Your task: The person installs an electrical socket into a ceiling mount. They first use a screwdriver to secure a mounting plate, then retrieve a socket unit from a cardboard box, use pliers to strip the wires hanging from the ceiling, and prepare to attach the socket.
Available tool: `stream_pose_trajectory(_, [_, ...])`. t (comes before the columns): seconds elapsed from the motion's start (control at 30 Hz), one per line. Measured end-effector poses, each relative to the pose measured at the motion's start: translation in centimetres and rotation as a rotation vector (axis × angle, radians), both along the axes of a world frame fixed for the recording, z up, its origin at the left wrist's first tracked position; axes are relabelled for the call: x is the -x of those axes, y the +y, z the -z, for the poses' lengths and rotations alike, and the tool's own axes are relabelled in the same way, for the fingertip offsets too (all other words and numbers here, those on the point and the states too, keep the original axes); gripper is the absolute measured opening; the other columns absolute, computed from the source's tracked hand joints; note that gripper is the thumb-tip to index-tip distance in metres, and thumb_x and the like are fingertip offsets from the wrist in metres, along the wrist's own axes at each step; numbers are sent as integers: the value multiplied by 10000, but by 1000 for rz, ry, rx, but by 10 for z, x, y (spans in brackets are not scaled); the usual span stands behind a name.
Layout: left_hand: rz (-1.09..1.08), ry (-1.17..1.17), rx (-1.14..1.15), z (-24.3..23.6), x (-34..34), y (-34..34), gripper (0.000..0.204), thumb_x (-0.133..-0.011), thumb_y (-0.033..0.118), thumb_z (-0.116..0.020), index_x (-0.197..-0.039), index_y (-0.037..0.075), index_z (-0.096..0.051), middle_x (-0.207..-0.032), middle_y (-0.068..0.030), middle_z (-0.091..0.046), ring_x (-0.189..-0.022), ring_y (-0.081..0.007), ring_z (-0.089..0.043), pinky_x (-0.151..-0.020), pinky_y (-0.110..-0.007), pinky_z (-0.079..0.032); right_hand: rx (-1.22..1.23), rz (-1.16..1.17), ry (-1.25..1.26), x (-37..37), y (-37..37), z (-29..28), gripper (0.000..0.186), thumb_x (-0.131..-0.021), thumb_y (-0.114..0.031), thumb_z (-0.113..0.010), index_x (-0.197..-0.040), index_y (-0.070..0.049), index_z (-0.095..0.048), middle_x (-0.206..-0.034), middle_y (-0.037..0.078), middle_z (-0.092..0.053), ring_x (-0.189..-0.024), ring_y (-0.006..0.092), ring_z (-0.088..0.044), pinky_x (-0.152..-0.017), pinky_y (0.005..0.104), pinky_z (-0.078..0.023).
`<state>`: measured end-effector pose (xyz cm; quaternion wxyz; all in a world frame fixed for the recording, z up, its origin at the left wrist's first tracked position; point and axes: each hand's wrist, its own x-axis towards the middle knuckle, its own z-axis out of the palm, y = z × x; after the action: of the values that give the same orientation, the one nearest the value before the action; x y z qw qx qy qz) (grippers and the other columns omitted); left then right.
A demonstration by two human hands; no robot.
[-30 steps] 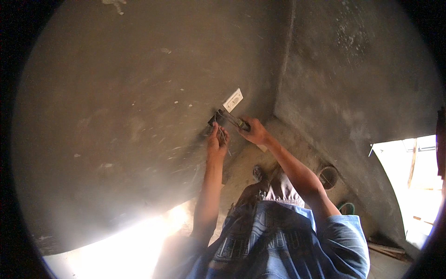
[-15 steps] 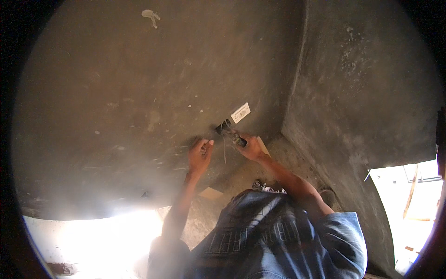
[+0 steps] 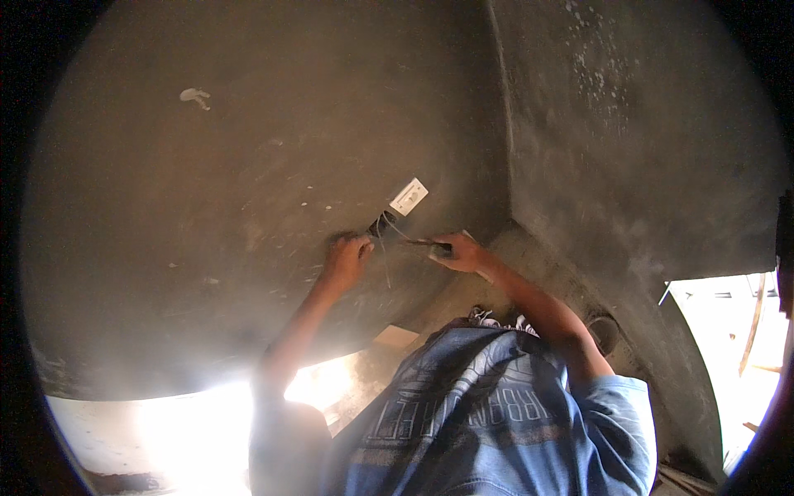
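A dark wall box (image 3: 380, 225) is set into the grey wall, with thin pale wires (image 3: 386, 269) coming out of it. One wire hangs down; another runs right toward the tool. A white socket plate (image 3: 408, 197) sits on the wall just above and right of the box. My right hand (image 3: 466, 255) is closed around dark-handled pliers (image 3: 442, 246), whose tip points left at the wire's end. Beside the box's lower left, my left hand (image 3: 345, 261) has its fingers curled together near the wall; what they pinch, if anything, is too small to tell.
The rough grey wall (image 3: 207, 215) meets a second wall (image 3: 628, 165) at a corner on the right. A light flat piece (image 3: 396, 336) lies below the box, near my shirt. Bright openings show at the lower left and right. A round dark object (image 3: 604, 332) stands beyond my right arm.
My view has shifted, moving the socket plate left in the picture. The pliers have swung level and away from the box, with a wire stretched toward them. My left hand is closer to the box.
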<state>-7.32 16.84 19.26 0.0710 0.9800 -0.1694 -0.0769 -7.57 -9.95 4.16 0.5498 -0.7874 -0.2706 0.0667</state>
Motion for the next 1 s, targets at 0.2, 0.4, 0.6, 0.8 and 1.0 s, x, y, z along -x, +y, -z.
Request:
stream_pose_trajectory(0.2, [235,25,51,-5,-27,-36,221,-933,142,-595,-1081,-12,-649,-1060,-181,-621,-944,-350,-619,-807,-434,-496,179,299,284,110,-96,127,513,-802,-274,-699,-1218,5,-592,-1175,231,-642,-1052,291,-631,-919,407,-476])
stream_pose_trajectory(0.4, [467,-22,-58,44,-56,-32,257,-927,190,-614,-1103,5,-637,-1043,-170,-624,-944,-360,-625,-811,-453,-509,87,360,689,236,-171,229,496,-787,-234,-673,-1210,9,-585,-1155,230,-644,-1049,283,-627,-889,379,-484])
stream_pose_trajectory(0.6, [462,-99,-104,62,-62,-30,240,-929,231,-614,-987,-2,-624,-974,-164,-627,-838,-367,-637,-710,-460,-521,-136,977,309,255,-146,150,374,-843,-130,-589,-1200,-25,-554,-867,43,-643,-760,165,-604,-644,327,-488])
stream_pose_trajectory(0.8, [424,-314,184,69,-45,-30,243,-940,239,-595,-945,-3,-620,-881,-177,-627,-733,-355,-647,-614,-439,-518,-230,1244,306,212,-44,58,312,-898,-138,-569,-1182,-17,-522,-825,64,-620,-678,147,-571,-594,299,-458])
stream_pose_trajectory(1.0, [333,-392,279,84,-47,-31,220,-928,239,-607,-956,24,-650,-872,-171,-646,-737,-331,-650,-635,-434,-506,-386,957,540,211,62,-23,256,-944,-228,-603,-1052,1,-568,-815,73,-664,-717,138,-648,-617,302,-523])
